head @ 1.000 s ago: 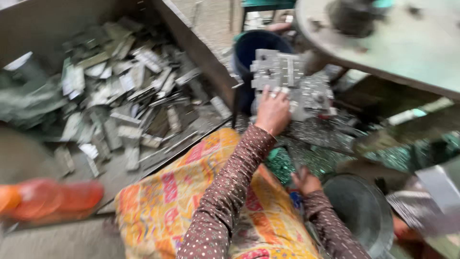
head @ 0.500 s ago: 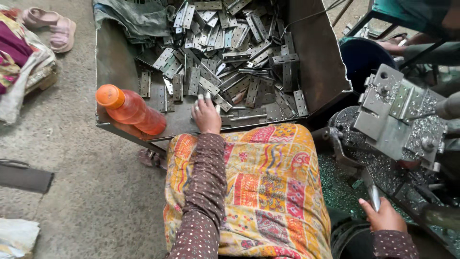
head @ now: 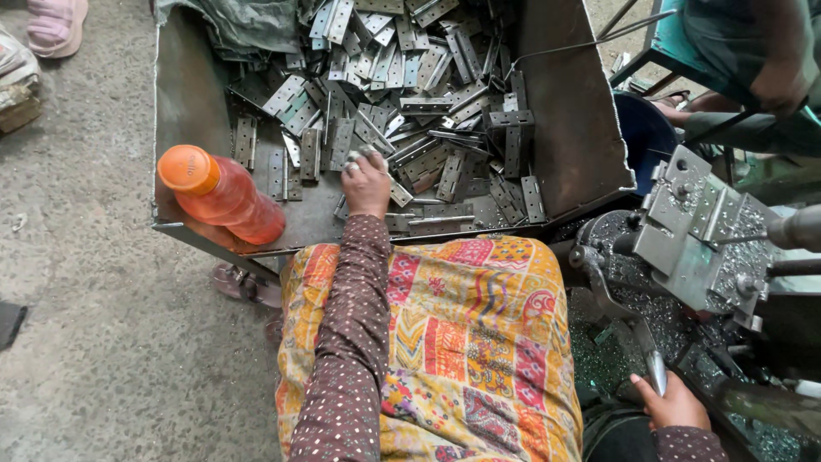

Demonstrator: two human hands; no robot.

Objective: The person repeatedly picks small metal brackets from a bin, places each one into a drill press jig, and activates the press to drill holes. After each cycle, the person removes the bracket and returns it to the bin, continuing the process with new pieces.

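Concrete floor (head: 103, 282), steel bin (head: 564, 128) of hinges (head: 410, 85). Left hand (head: 366, 181), earlier up at the machine, now pinches a hinge; right hand (head: 671, 402) grips the lever (head: 652, 364).

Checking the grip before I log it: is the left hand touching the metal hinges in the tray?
Touching. The head view shows the left hand in the tray, its fingers closed around a metal hinge from the pile.

A small metal workshop: a steel bin (head: 564, 128) holds a heap of grey hinges (head: 410, 94); just right of the bin stands a press machine (head: 697, 235), metal shavings (head: 637, 299) strewn at its base, bare concrete floor (head: 94, 325) to the left.
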